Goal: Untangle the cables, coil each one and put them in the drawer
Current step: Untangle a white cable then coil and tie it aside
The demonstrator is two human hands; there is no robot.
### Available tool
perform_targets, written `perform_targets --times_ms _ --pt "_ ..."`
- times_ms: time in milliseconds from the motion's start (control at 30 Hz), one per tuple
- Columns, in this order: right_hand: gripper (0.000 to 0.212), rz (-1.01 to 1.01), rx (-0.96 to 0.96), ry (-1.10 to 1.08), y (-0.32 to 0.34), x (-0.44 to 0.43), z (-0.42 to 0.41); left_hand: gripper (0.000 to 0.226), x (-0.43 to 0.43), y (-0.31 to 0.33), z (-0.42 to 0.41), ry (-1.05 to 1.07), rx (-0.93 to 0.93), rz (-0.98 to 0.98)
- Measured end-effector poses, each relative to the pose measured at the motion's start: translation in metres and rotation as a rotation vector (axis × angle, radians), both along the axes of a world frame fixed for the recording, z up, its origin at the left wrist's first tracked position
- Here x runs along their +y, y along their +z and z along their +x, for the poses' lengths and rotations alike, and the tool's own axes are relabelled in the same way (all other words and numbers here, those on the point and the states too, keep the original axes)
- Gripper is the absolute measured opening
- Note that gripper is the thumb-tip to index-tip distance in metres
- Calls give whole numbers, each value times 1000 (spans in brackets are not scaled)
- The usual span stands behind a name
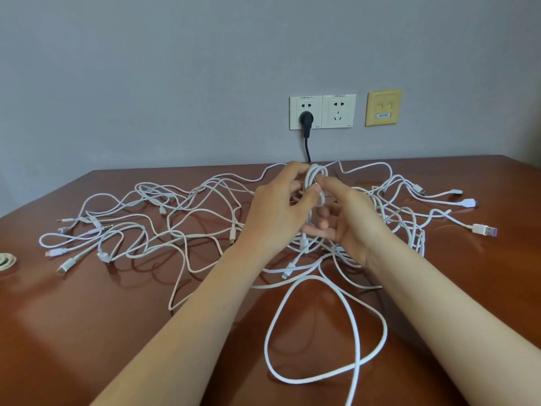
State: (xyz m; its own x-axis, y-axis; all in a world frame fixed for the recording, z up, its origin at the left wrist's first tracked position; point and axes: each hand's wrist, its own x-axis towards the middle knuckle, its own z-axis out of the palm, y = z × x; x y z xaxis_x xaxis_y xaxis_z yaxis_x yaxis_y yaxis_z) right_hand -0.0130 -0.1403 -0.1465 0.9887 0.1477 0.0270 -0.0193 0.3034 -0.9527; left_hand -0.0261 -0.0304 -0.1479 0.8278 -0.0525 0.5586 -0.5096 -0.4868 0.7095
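**Item 1. Small coil.** White cable wound into a few tight turns and held upright between both hands, clear of the counter. One strand drops from it between the palms. Which strand on the counter it joins cannot be made out.

**Item 2. Left hand.** Back toward the camera, fingers curled round the left side of the coil, thumb near its top.

**Item 3. Right hand.** Thumb and forefinger pinch the coil's right side. The other fingers are loosely spread below it and hold nothing.

**Item 4. White cables.** Many loose, overlapping strands lie beneath the hands and spread well out to either side. Connectors lie at the edges, including a purple-tipped USB plug far to the right of the right hand. A large loop lies on the near side of the wrists, between the forearms.

**Item 5. Finished coil.** Flat on the counter, far to the left of the left hand and partly cut off by the frame edge.

**Item 6. Drawer.** Not in view.

**Item 7. Wall fittings.** Beyond the hands are twin sockets with a black plug in the left one. A yellow plate sits to their right.

**Status.** Judged early in the task. One cable appears coiled, a second is being wound, and most of the tangle is unsorted. Nothing can be seen stowed in the drawer.
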Motion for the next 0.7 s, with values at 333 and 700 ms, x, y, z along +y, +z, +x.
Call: perform_targets --times_ms 333,700 --pt "16 23 -61 -76 -2 5 2 18 -8 2 -4 6 -22 -93" --pt "20 88 -114 181 -2 0 2 28 -5 10 -2 17 29 -200"
